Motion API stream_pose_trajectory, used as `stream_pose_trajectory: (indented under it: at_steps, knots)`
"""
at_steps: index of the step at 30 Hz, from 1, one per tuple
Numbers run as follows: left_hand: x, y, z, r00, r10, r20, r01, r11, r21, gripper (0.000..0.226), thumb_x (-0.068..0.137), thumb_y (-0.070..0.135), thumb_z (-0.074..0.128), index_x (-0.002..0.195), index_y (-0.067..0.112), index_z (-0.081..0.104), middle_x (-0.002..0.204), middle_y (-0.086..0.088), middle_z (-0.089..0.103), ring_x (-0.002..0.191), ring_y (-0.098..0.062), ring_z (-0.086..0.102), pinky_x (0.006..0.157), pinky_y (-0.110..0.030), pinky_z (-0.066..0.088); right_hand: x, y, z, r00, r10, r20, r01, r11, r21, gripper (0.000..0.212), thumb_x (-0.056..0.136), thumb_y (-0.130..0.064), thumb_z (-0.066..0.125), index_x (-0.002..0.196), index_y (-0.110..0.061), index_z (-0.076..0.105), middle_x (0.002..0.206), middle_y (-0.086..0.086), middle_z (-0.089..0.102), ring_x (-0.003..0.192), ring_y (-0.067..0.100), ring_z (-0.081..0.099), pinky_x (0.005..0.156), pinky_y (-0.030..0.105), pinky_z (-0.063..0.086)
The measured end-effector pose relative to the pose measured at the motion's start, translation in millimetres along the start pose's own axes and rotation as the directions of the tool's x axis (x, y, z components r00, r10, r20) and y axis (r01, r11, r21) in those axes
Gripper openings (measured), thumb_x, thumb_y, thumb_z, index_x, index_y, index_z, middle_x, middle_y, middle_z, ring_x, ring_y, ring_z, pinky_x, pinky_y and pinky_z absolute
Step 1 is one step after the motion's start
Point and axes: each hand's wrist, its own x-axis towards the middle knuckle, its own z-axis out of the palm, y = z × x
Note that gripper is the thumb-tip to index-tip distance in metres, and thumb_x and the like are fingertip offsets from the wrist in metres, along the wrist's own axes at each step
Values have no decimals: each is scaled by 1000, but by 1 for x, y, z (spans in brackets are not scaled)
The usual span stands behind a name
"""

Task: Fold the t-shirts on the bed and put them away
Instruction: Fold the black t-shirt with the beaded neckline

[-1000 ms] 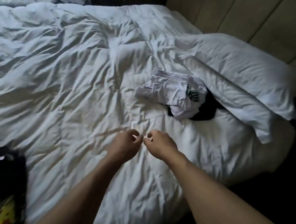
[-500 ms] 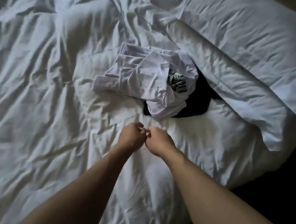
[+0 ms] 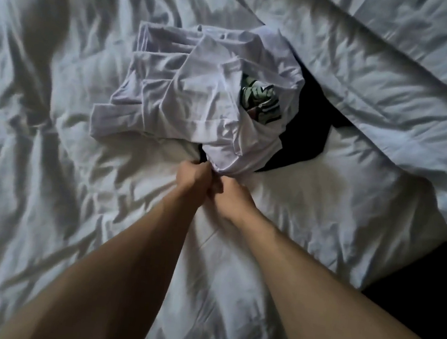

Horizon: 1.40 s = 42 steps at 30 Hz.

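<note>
Both fists meet at center frame: left hand [image 3: 193, 176] and right hand [image 3: 231, 196] clamped on the near hem of the white t-shirt [image 3: 197, 100]. Risk: pulling drags the black shirt [image 3: 305, 129] underneath along. Crumpled duvet [image 3: 49, 146] all around; pillow [image 3: 399, 78] at 2 o'clock. Room dim.

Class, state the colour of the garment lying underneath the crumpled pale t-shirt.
Black, seen in the head view, showing at the pale t-shirt's right edge.
</note>
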Motion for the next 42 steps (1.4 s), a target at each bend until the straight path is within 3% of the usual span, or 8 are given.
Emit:
stream_pose_trajectory:
  at_steps: [3,9,18,24,29,33,36,42]
  knots:
    - [10,-20,1,997,-4,-79,3,1000,-15,25,67,33,63,55,11,64,63,-20,68,69,-38,69,72,-50,59,3,1,2,998,65,6,-65,997,47,29,96,-31,50,112,-14,67,118,17,67,111,37,59,77,31,39]
    - [-47,-22,-17,992,75,-102,-82,994,-68,30,91,29,62,66,14,66,64,2,69,62,-18,62,72,-32,51,-14,-4,20,982,184,42,-187,930,316,22,92,-36,56,85,-16,58,91,8,64,90,32,67,74,34,48]
    - [-118,-52,-55,967,226,-118,-222,974,44,30,92,33,52,74,11,60,72,-9,68,69,-26,65,64,-38,51,-82,-20,35,948,245,202,-270,288,919,23,98,-35,49,89,-18,62,83,2,64,63,13,58,63,28,43]
    - [-177,-106,-82,975,215,-60,-213,976,36,24,87,24,55,76,5,65,72,-11,70,67,-25,66,59,-35,46,-124,-9,66,942,297,154,-266,384,884,21,92,-26,64,106,-10,61,81,8,67,62,21,63,55,27,45]
    - [-217,-142,-97,953,299,48,-302,952,52,28,80,26,56,68,1,62,58,-13,60,57,-16,56,55,-40,52,-157,8,92,941,339,22,-164,398,902,22,93,-23,61,111,-11,57,85,13,71,77,28,69,77,42,57]
    - [-225,-157,-114,970,218,-104,-231,965,-127,28,96,29,57,75,12,65,75,-5,68,70,-21,64,62,-28,50,-191,26,101,977,170,-131,-105,911,399,43,96,-27,51,135,-7,50,134,14,58,123,32,54,101,35,44]
    - [-209,-144,-125,995,100,-22,-102,985,-138,37,86,59,62,85,22,64,87,-3,69,81,-23,65,77,-39,51,-213,29,100,994,-4,-107,17,992,124,35,95,-29,50,127,-13,54,130,14,61,122,33,54,96,34,43]
    - [-206,-120,-145,956,188,227,-213,973,91,19,77,15,73,94,9,65,81,-11,68,77,-26,67,73,-38,56,-247,17,121,942,-232,242,261,961,-93,38,85,-34,57,120,-21,60,113,13,67,104,32,63,81,33,51]
